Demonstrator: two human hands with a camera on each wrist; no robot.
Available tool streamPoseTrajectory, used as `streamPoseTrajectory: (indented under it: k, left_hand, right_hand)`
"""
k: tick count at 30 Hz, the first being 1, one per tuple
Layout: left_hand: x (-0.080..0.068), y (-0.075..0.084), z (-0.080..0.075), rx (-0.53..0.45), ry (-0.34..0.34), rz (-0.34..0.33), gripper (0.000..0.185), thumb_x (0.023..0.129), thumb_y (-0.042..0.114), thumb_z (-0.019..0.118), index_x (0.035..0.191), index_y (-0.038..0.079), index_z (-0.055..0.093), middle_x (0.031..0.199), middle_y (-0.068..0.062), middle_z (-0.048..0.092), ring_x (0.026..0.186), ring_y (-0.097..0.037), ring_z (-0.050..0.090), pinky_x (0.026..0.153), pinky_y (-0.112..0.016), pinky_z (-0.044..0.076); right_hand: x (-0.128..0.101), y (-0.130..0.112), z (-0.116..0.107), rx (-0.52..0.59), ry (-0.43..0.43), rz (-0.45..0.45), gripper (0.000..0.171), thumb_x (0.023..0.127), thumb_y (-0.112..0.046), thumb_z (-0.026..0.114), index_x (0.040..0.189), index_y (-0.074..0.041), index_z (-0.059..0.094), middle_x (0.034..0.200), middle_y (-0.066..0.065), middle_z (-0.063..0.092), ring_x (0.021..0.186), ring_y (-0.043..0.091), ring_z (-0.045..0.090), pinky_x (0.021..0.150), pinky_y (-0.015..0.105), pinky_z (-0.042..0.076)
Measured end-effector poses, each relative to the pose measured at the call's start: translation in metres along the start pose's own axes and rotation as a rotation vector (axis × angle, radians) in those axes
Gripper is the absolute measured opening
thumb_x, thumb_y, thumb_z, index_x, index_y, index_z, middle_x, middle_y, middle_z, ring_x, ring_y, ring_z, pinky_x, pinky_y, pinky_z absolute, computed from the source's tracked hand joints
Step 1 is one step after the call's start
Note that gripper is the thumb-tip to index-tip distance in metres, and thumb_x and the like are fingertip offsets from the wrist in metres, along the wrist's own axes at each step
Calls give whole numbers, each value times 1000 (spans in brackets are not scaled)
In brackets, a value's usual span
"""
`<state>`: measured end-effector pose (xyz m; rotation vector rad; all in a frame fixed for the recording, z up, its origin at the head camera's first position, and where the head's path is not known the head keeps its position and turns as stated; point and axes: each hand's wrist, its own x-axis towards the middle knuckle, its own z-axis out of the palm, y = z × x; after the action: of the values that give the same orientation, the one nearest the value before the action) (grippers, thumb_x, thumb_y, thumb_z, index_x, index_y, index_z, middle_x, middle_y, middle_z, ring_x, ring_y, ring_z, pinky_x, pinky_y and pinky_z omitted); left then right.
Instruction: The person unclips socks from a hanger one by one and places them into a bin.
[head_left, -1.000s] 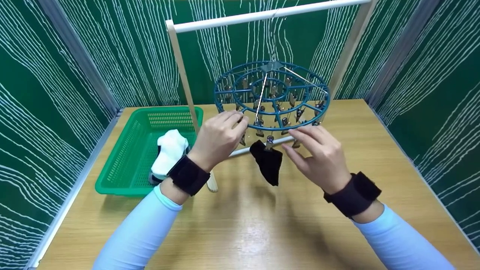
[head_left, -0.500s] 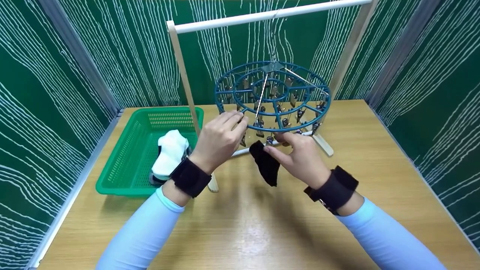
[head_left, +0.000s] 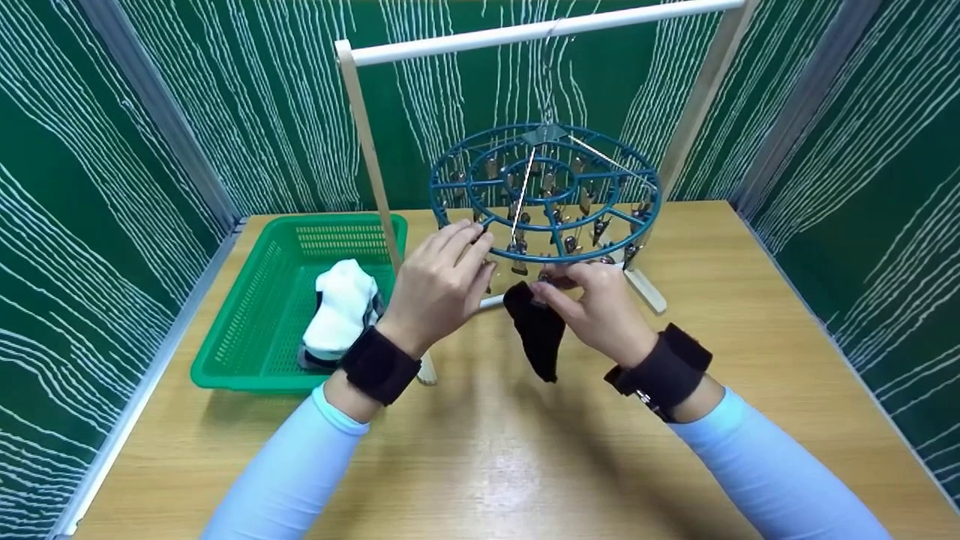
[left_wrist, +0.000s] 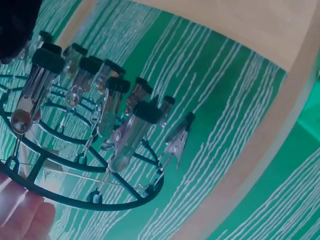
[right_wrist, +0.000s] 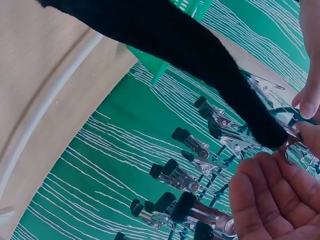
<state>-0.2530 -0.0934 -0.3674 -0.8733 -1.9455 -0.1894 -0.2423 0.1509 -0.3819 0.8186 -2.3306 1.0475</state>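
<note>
While a green basket [head_left: 277,300] sits at the left of the wooden table [head_left: 525,450] with a white sock [head_left: 341,304] in it, the left hand [head_left: 439,289] reaches up with its fingers curled onto the near rim of the round blue clip hanger [head_left: 546,195]. Just right of it a black sock [head_left: 540,334] hangs from a clip [right_wrist: 240,142] at the hanger's front edge. The right hand [head_left: 596,311] pinches the sock's top at that clip. Behind stands a wooden rack [head_left: 525,31] carrying the hanger.
</note>
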Motion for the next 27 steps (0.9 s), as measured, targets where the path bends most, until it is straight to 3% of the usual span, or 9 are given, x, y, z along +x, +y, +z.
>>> streamPoseTrajectory:
  k: [3, 7, 11, 15, 17, 19, 23, 27]
  left_hand:
    - [-5, 5, 0, -19, 41, -14, 33, 95, 16, 84, 122, -1, 76, 119, -17, 78, 114, -33, 73, 102, -42, 63]
    - [-15, 15, 3, -62, 84, -12, 29, 92, 16, 85, 114, 1, 72, 105, -13, 75, 95, -27, 71, 80, -37, 61]
    - [-29, 30, 10, -137, 27, 3, 19, 94, 21, 81, 100, 6, 69, 87, -5, 73, 73, -19, 67, 62, -29, 55]
    - [-45, 41, 19, -221, -129, -59, 21, 100, 26, 76, 91, 7, 72, 77, -2, 72, 64, -17, 68, 57, -29, 56]
    - [-50, 45, 24, -268, -249, -135, 28, 103, 30, 73, 95, 4, 75, 80, -5, 75, 67, -19, 71, 60, -32, 60]
    - [-51, 48, 27, -320, -390, -226, 38, 106, 38, 70, 105, 0, 77, 86, -10, 78, 73, -23, 75, 66, -37, 64]
    - [-48, 48, 35, -435, -651, -427, 62, 106, 52, 66, 134, -3, 69, 117, -19, 80, 102, -33, 80, 90, -47, 66]
    - [-50, 47, 55, -618, -768, -585, 83, 100, 59, 73, 158, 4, 52, 146, -21, 69, 131, -36, 70, 110, -49, 59]
  right_hand:
    - [0, 1, 0, 0, 6, -8, 15, 99, -9, 81, 102, 6, 81, 96, 15, 84, 82, 25, 82, 75, 44, 68]
    - [0, 1, 0, -8, 21, -20, 13, 97, -8, 82, 97, 5, 82, 93, 14, 84, 80, 25, 81, 70, 35, 67]
    - [1, 3, -1, -21, 34, -19, 13, 96, -9, 84, 96, 4, 82, 92, 14, 84, 81, 26, 81, 72, 28, 65]
    - [2, 3, -2, -14, 22, 13, 14, 96, -9, 83, 98, 5, 82, 94, 15, 84, 84, 27, 81, 74, 35, 68]
    - [1, 3, -2, -15, 18, 25, 14, 96, -9, 83, 99, 5, 82, 94, 15, 84, 85, 27, 81, 75, 40, 68]
    - [1, 3, -2, -21, 16, 30, 14, 97, -10, 83, 99, 4, 82, 95, 14, 84, 85, 27, 81, 74, 38, 68]
    - [1, 4, -1, -34, 24, 19, 15, 96, -11, 84, 98, 4, 83, 94, 13, 84, 82, 25, 81, 69, 30, 65]
    - [1, 4, -1, -29, 29, 15, 15, 97, -11, 83, 98, 4, 83, 93, 13, 84, 81, 25, 82, 69, 35, 67]
